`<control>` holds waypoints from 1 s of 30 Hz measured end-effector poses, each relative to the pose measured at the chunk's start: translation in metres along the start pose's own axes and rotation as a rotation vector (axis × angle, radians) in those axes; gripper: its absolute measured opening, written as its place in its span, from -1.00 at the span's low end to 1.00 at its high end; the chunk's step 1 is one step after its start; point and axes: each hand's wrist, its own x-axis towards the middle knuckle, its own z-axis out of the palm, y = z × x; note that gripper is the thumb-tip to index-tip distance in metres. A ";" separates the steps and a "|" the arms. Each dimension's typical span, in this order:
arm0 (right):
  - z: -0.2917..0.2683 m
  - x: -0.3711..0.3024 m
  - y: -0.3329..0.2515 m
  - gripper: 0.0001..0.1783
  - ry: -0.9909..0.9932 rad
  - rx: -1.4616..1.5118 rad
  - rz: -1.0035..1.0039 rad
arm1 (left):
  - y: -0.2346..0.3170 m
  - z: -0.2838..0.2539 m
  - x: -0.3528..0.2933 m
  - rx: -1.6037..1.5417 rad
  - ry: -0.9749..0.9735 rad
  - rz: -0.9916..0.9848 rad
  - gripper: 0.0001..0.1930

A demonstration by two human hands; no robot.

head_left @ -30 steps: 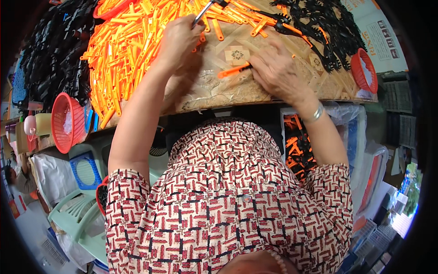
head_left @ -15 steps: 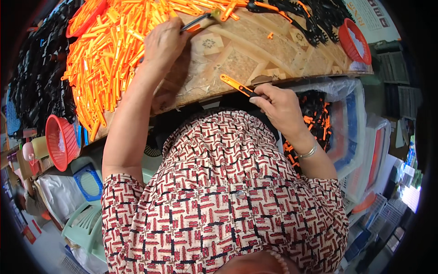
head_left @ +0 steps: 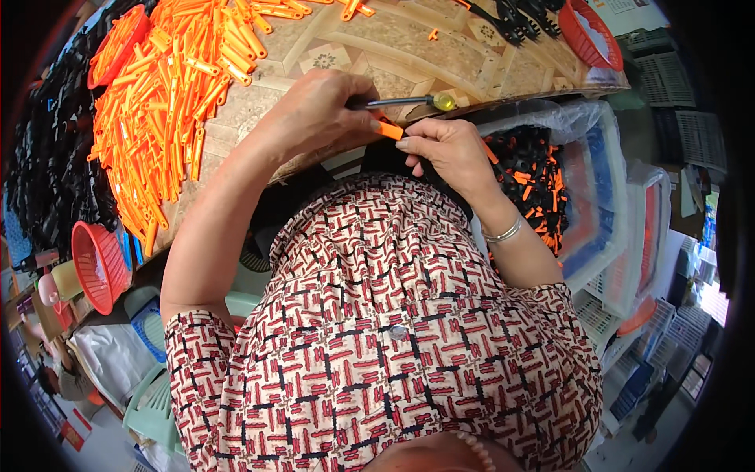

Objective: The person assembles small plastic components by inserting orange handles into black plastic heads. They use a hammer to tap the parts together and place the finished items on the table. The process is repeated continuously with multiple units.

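My left hand (head_left: pixel 334 110) is closed around a thin dark rod (head_left: pixel 393 102) with a rounded yellow-green tip. The same hand's fingertips meet an orange-and-black plastic handle piece (head_left: pixel 388 130) at the table's front edge. At the other end of that piece, my right hand (head_left: pixel 452 149) pinches its black part between thumb and fingers. The palm side of my left hand is hidden, so I cannot tell how its fingers divide between rod and piece. Left of my left hand spreads a large heap of orange plastic handles (head_left: pixel 169 118) on the patterned table (head_left: pixel 377 51).
Black toothed parts (head_left: pixel 515 22) lie at the far right beside a red basket (head_left: pixel 590 35). A plastic-lined bin (head_left: pixel 605 169) right of my lap holds orange-and-black pieces (head_left: pixel 531 189). Another red basket (head_left: pixel 101 267) hangs at the left edge, near a black heap (head_left: pixel 59 149).
My left hand has come from the orange heap toward me and right, bringing the rod along. My right hand has shifted slightly left and up; both hands now meet at the orange-and-black piece.
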 end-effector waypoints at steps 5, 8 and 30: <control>0.005 0.002 0.000 -0.84 0.021 -0.006 -0.026 | -0.012 0.001 0.014 0.201 0.054 0.135 -0.67; 0.007 0.004 0.004 -0.80 0.034 0.022 -0.052 | -0.013 -0.004 0.024 0.265 0.025 0.166 -0.66; 0.011 0.001 0.000 -0.53 -0.105 0.075 0.199 | -0.003 -0.017 -0.030 -0.370 0.258 -0.062 -0.69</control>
